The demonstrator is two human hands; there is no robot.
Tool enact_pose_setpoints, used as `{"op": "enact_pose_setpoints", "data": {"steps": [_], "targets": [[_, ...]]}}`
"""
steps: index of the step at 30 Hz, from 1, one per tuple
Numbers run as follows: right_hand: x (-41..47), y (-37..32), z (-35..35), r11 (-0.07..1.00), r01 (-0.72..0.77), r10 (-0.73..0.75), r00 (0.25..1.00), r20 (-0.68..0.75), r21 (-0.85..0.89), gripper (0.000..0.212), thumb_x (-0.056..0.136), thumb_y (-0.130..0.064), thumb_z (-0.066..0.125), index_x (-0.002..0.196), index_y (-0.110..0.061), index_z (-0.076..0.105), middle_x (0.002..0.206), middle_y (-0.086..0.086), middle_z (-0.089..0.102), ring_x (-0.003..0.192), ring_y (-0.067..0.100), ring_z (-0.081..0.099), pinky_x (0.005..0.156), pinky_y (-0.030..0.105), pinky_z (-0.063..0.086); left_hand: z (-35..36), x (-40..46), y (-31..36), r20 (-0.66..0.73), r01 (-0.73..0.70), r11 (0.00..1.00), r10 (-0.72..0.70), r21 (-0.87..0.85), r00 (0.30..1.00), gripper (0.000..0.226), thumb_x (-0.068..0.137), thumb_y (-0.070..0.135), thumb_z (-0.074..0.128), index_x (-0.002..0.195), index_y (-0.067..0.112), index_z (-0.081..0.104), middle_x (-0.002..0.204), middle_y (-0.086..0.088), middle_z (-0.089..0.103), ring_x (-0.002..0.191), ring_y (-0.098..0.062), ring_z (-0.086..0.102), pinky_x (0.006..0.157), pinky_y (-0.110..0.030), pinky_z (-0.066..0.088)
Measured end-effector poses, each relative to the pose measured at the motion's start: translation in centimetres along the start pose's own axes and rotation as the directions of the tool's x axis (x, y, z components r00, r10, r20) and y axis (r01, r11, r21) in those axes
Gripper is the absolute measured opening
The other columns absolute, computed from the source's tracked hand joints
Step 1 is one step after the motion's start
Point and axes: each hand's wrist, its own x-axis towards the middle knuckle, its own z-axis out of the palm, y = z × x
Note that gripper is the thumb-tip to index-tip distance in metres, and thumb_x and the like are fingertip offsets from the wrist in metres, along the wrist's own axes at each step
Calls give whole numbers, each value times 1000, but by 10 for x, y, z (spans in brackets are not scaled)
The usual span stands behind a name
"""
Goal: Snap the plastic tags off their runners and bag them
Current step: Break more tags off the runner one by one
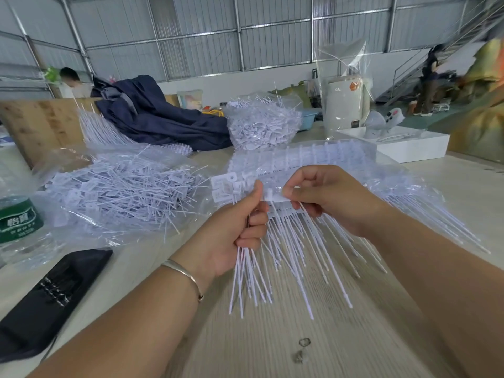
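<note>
A: Hands, quick?

B: Left hand point(240, 222) is fisted round a bunch of loose tags point(245, 271), stems hanging down twd the table point(272, 336), thumb up against the tag heads. Right hand point(324, 197) pinches a flat tag head on the runner strip point(278, 199), thumb + forefinger curled on it. The 2 hands sit close together, both on the same strip.

A: Where's the rest of the stock?

B: Strip lies on a stack of runners point(313, 159) w/ stems fanning out to the right, partly on clear plastic. Left of the hands, an open clear bag point(117, 186) holds a heap of snapped tags. Another full bag point(261, 124) stands farther back, centre.

A: Anything else on the bench?

B: Water bottle point(19, 222) w/ green label at far left, black pouch point(49, 298) near the left forearm. Silver bracelet point(185, 276) on the left wrist. Dark blue cloth point(152, 113) piled at the back, white tray point(409, 143) back right, tall clear bag point(343, 77) upright beside it. A person point(73, 83) sits in the far left bkgd.
</note>
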Motion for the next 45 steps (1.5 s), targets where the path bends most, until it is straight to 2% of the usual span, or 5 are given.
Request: {"op": "enact_pose_setpoints", "data": {"steps": [9, 25, 30, 36, 45], "targets": [[-1, -3, -4, 996, -50, 43, 995, 94, 74, 12, 88, 1, 62, 91, -8, 69, 68, 8, 62, 53, 14, 45, 51, 22, 37, -2, 0, 0, 10, -49, 998, 48, 39, 999, 29, 71, 28, 75, 45, 23, 63, 54, 10, 29, 41, -2, 21, 33, -14, 17], [0, -2, -6, 975, -115, 91, 988, 127, 192, 19, 89, 11, 55, 95, -1, 69, 66, 4, 67, 58, 8, 62, 55, 17, 49, -1, -2, 1, -21, -71, 997, 72, 31, 997, 17, 63, 34, 83, 67, 22, 72, 56, 9, 27, 40, -3, 20, 33, -15, 16], [0, -3, -8, 944, -143, 96, 982, 165, 296, 22, 88, 13, 52, 104, 6, 66, 76, 8, 70, 64, 12, 65, 61, 19, 53, -3, 0, 0, -69, -90, 996, 91, 24, 993, 30, 76, 24, 74, 48, 22, 65, 51, 10, 26, 37, -3, 20, 32, -15, 16], [-1, -7, -9, 939, -124, 80, 986, 146, 322, 11, 66, -11, 72, 77, -7, 71, 73, 10, 69, 60, 14, 64, 61, 20, 55, -1, -3, 5, 44, -68, 975, 79, -210, 996, 28, 76, 19, 69, 67, 21, 42, 52, 10, 24, 35, -3, 19, 31, -13, 12], [-4, -2, 7, 856, -206, 72, 956, 286, 474, 18, 64, -16, 73, 80, -8, 71, 71, 4, 60, 59, 10, 51, 65, 22, 44, 17, -11, 1, 383, -6, 966, 108, -259, 917, 29, 87, 26, 57, 64, 16, 73, 47, 12, 33, 32, -4, 30, 33, -16, 15]]}}
